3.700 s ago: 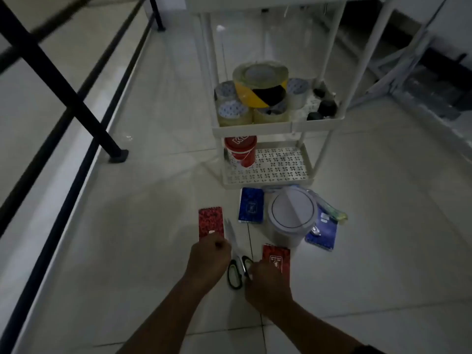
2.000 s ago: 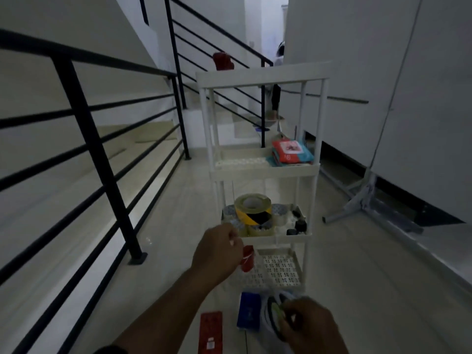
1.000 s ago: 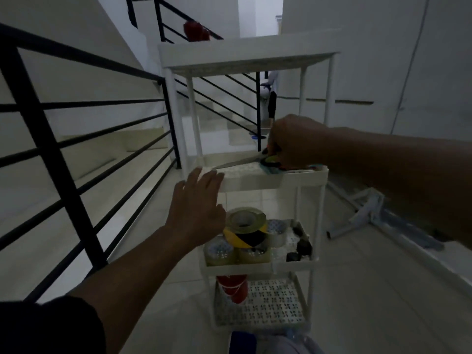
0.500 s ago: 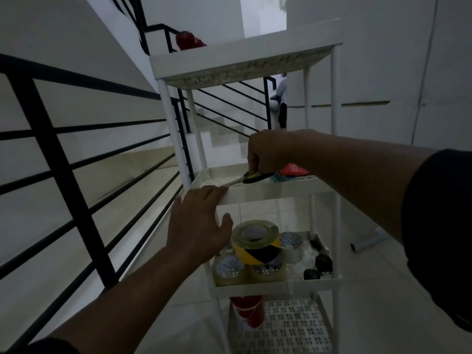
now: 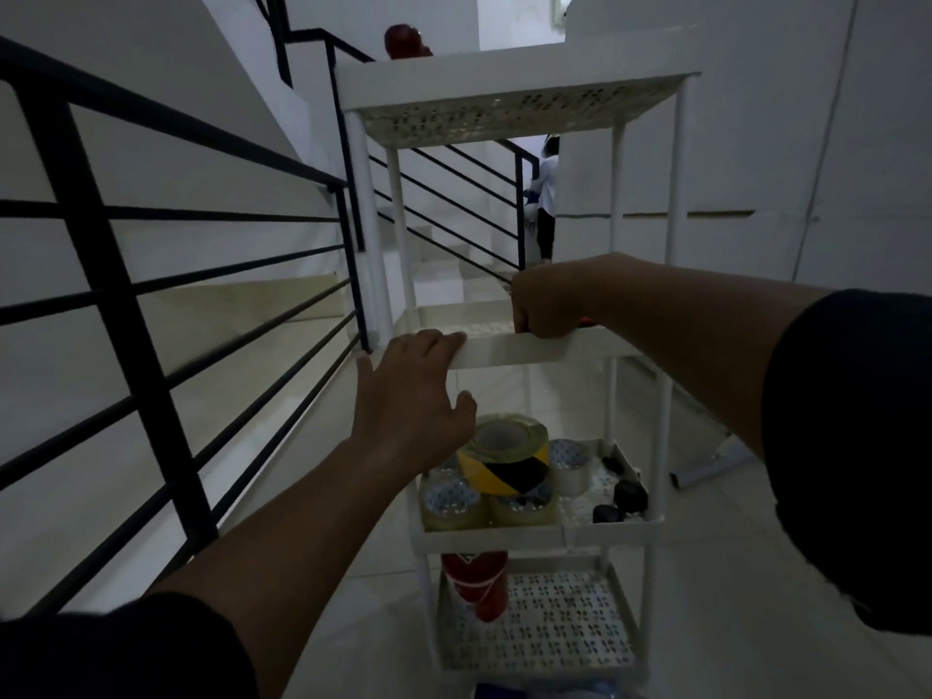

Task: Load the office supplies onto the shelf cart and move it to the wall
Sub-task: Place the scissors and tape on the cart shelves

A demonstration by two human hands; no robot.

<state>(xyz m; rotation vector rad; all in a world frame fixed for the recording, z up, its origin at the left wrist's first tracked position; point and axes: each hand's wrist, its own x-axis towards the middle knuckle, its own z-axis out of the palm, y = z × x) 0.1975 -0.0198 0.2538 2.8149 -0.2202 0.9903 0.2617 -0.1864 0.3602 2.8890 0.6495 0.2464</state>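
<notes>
Since half a second ago the scissors have dropped out of sight behind the front rim of the second tier, and the right hand [image 5: 547, 305] is now sitting curled over that rim as a loose fist; whether its fingers are gripping anything is impossible to tell, since the rim is hiding them. Only a sliver of red is showing just beside the wrist. The left hand [image 5: 416, 396] is resting on the same rim at its left corner, fingers together and draped over the top edge, thumb spread below. The white shelf cart [image 5: 509, 95] is standing on the tiled floor close beside the black stair railing [image 5: 116, 274], with the pale wall [image 5: 807, 143] rising behind and to its right. On the third tier a yellow-and-black tape roll [image 5: 504, 459] is sitting on top of several clear tape rolls [image 5: 451, 507], with small black objects [image 5: 623, 499] lying near the right side. On the bottom tier a red container [image 5: 476, 582] is standing at the left. A blue item [image 5: 499, 691] is lying on the floor at the frame's lower edge.
</notes>
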